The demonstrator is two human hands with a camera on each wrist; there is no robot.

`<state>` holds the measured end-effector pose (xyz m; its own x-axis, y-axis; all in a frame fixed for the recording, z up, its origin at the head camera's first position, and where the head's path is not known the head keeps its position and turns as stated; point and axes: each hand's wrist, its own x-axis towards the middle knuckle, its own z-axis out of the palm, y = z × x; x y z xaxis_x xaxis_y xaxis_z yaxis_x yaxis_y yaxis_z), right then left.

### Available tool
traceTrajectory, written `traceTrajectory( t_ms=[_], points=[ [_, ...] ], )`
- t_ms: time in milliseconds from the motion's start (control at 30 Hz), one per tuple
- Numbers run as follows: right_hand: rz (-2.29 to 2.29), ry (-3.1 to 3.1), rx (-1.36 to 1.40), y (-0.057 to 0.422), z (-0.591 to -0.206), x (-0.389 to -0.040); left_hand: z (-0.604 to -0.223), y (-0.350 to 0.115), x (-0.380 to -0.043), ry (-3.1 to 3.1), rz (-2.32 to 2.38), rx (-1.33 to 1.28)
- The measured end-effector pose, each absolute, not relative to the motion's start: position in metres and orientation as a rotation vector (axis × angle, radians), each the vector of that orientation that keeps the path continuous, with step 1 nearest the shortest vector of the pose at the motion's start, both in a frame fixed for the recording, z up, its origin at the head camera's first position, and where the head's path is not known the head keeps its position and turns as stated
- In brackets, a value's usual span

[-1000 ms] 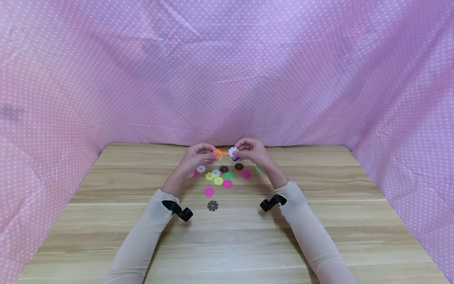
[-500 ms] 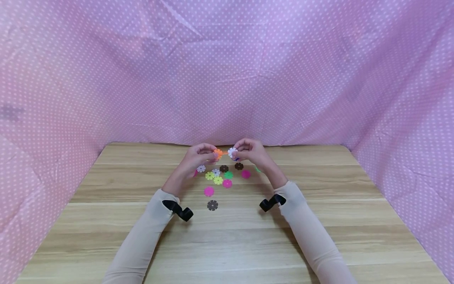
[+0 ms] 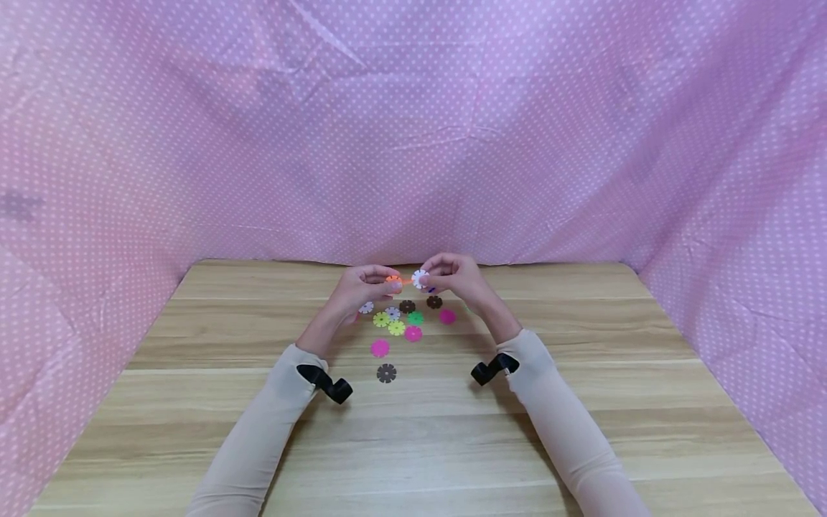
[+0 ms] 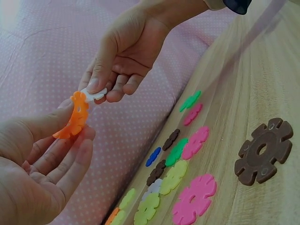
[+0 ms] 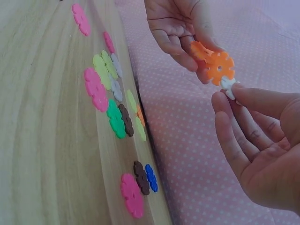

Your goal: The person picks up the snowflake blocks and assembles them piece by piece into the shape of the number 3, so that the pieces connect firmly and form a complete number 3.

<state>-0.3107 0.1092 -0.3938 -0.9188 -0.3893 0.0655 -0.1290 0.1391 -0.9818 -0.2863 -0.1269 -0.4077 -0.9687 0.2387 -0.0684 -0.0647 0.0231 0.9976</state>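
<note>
My left hand [image 3: 359, 291] pinches an orange snowflake disc [image 3: 393, 281] between thumb and fingers above the far part of the table. A second orange disc [image 5: 220, 68] is joined crosswise to it, as the right wrist view shows. A white snowflake disc [image 3: 419, 279] is pinched between the thumb and fingers of my right hand [image 3: 462, 281]. In the right wrist view the white disc [image 5: 228, 86] meets the lower edge of that second orange disc, partly covered by the fingertips. Both hands are raised over the loose discs, palms facing inward.
Below the hands several notched discs lie flat on the wooden table [image 3: 439, 445], among them pink [image 3: 380, 348], yellow [image 3: 396, 328], green [image 3: 416, 317] and brown [image 3: 386, 373] ones. A blue disc [image 4: 153, 156] lies farther back. Pink dotted cloth [image 3: 413, 143] hangs behind and at both sides.
My right hand and its white disc have shifted slightly left, toward the orange pair. My left hand stays nearly in place, its orange disc slightly turned. The discs on the table are unmoved.
</note>
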Motion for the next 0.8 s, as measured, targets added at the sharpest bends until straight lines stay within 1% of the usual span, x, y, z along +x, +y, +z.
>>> traceTrajectory(
  t_ms=[433,800],
  points=[
    [-1.854,2.244,-0.587,0.1121,-0.3885,-0.309,-0.4016,-0.1277,-0.2832,2.125,2.025,0.291],
    [-1.903,2.256,-0.636,0.1123,-0.3861,-0.3059,-0.4011,-0.1251,-0.2813,2.122,2.061,0.277]
  ],
)
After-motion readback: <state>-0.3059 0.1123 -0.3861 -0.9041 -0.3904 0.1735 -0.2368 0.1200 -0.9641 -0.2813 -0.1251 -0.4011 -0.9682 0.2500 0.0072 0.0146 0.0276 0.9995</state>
